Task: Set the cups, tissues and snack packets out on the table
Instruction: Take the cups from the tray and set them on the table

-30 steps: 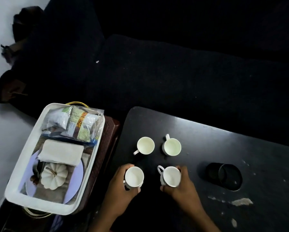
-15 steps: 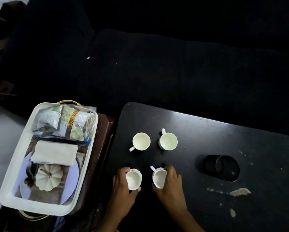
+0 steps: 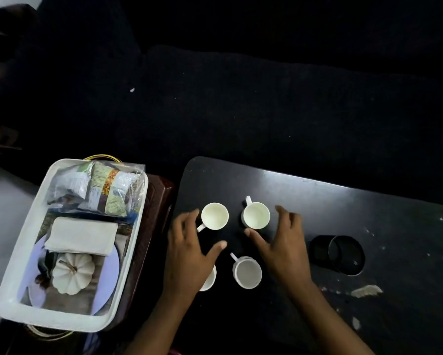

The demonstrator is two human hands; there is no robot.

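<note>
Black tabletop (image 3: 343, 226) fills my view, four white cups on it. Nearest me, one cup (image 3: 247, 271) stands free between my wrists; another (image 3: 208, 279) hides partly under my left hand (image 3: 189, 254). Both hands are spread wide, holding nothing. My left fingers sit just beside the far left cup (image 3: 214, 216); my right hand (image 3: 283, 242) cups around the far right cup (image 3: 256, 215), contact unclear. Left of the table, a white tray (image 3: 17, 275) holds folded tissues (image 3: 83, 235) and, farther back, snack packets (image 3: 99, 190).
</note>
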